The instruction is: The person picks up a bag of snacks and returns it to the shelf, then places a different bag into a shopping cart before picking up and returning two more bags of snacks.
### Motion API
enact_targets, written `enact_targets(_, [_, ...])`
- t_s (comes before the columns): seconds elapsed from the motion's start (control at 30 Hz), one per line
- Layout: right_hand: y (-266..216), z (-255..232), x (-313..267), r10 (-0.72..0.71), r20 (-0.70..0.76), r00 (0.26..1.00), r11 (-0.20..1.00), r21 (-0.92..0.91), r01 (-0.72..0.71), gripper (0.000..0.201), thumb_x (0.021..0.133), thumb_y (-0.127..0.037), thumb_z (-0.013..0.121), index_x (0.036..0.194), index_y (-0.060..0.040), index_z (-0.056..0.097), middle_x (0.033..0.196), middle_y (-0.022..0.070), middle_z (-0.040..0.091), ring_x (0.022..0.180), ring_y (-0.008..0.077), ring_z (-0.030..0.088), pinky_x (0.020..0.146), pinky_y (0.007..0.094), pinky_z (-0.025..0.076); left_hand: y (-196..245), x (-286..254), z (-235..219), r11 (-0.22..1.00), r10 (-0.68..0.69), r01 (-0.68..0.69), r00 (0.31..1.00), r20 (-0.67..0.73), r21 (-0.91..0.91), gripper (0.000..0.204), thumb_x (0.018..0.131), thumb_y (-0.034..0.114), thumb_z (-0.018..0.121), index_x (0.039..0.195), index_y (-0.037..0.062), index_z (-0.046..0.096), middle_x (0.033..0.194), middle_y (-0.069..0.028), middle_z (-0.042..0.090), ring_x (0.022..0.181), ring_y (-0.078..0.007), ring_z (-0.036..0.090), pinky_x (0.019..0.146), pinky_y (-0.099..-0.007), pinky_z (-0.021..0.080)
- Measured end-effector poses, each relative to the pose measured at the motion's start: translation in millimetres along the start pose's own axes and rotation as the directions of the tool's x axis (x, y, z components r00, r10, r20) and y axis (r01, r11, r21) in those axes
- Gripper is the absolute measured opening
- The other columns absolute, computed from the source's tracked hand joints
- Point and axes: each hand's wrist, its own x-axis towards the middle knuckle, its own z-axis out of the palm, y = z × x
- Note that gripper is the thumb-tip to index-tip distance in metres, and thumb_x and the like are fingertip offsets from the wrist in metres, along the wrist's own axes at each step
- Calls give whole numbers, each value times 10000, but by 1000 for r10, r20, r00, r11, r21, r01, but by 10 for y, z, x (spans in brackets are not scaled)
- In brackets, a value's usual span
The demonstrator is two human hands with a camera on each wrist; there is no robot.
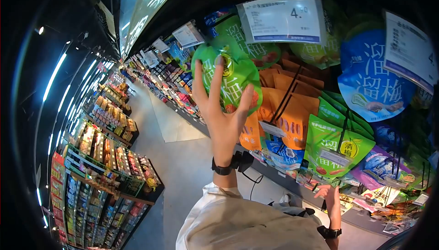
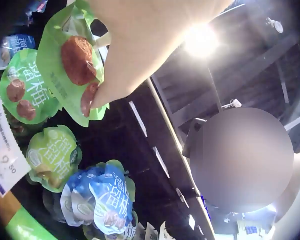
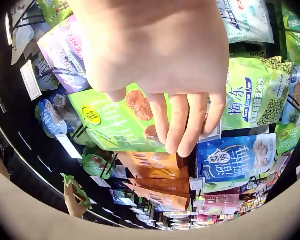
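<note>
My left hand (image 1: 223,115) grips a round green pouch of dried plums (image 1: 231,78), its fingers spread over the front and the thumb along the right side. In the left wrist view, the same pouch (image 2: 65,65) hangs tilted beside another green one on the rack, and the hand (image 2: 140,45) covers its upper right. My right hand (image 1: 333,199) is lower right with loosely bent fingers, below a rectangular green plum pouch (image 1: 338,147). From the right wrist, the fingers of that hand (image 3: 160,65) overlap this pouch (image 3: 125,120).
Orange pouches (image 1: 288,108) hang on hooks between the hands, and a blue pouch (image 1: 375,76) hangs at right. Price tags (image 1: 281,19) stick out in front. An aisle floor (image 1: 169,158) runs at left, with stocked shelves (image 1: 105,158) beyond it.
</note>
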Motion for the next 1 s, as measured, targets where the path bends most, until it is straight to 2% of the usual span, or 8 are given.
enact_targets(0.07, [0, 28, -11, -5, -26, 1000, 999, -35, 4, 756, 1088, -598, 251, 1144, 52, 633, 876, 138, 679, 867, 249, 651, 914, 390, 459, -59, 22, 72, 1000, 1, -1, 997, -78, 0, 738, 808, 232, 848, 1479, 124, 559, 1622, -230, 320, 1474, -420, 331, 1184, -522, 278])
enact_targets(0.1, [-45, 78, -21, -20, -52, 998, 1000, 16, 20, 707, 1116, -516, 263, 1130, 79, 646, 889, 138, 674, 870, 245, 667, 909, 357, 462, -78, 39, 105, 1000, 1, -2, 993, -116, -3, 745, 811, 231, 846, 1485, 116, 550, 1626, -231, 311, 1479, -419, 325, 1187, -521, 274])
enact_targets(0.2, [20, 46, -34, -34, -98, 995, 999, 30, 37, 701, 1116, -511, 267, 1129, 79, 645, 883, 133, 673, 867, 243, 664, 905, 357, 463, -113, 91, 195, 999, -12, 6, 988, -152, -43, 770, 814, 225, 844, 1504, 110, 523, 1635, -232, 286, 1491, -416, 306, 1194, -524, 265])
enact_targets(0.33, [90, 81, -23, -31, -119, 992, 998, 52, 38, 704, 1109, -526, 279, 1131, 75, 646, 879, 130, 672, 864, 241, 659, 908, 358, 459, -158, 231, 263, 997, -20, 13, 995, -98, -70, 769, 831, 280, 832, 1516, 137, 513, 1627, -259, 275, 1482, -437, 301, 1188, -543, 260])
enact_targets(0.43, [95, 154, 25, -22, -97, 995, 999, 28, 25, 723, 1101, -565, 232, 1136, 26, 647, 861, 108, 671, 874, 225, 640, 920, 368, 433, -262, 287, 313, 999, 9, -14, 992, -126, -40, 763, 835, 306, 828, 1514, 146, 518, 1614, -275, 285, 1471, -445, 309, 1182, -545, 267])
enact_targets(0.63, [60, 228, 104, -40, -92, 995, 999, -25, 38, 729, 1100, -548, 250, 1147, 60, 650, 883, 112, 678, 886, 233, 660, 925, 378, 457, -309, 328, 282, 998, 49, -53, 993, -103, -36, 747, 824, 306, 837, 1492, 146, 546, 1584, -282, 323, 1460, -438, 331, 1166, -546, 288])
enact_targets(0.73, [100, 197, 148, -34, -87, 996, 999, -24, 32, 737, 1087, -590, 250, 1147, 25, 653, 875, 122, 687, 873, 239, 657, 906, 367, 455, -326, 344, 232, 997, 74, -75, 993, -96, -5, 745, 810, 291, 850, 1481, 145, 560, 1579, -273, 335, 1451, -433, 351, 1157, -541, 304])
enact_targets(1.0, [141, 167, 215, -54, -73, 996, 998, 22, 56, 718, 1099, -544, 270, 1153, 60, 655, 891, 126, 691, 884, 239, 665, 919, 387, 475, -400, 388, 108, 988, 126, -117, 987, -96, 97, 755, 778, 272, 869, 1449, 95, 572, 1541, -262, 365, 1411, -439, 396, 1134, -534, 338])
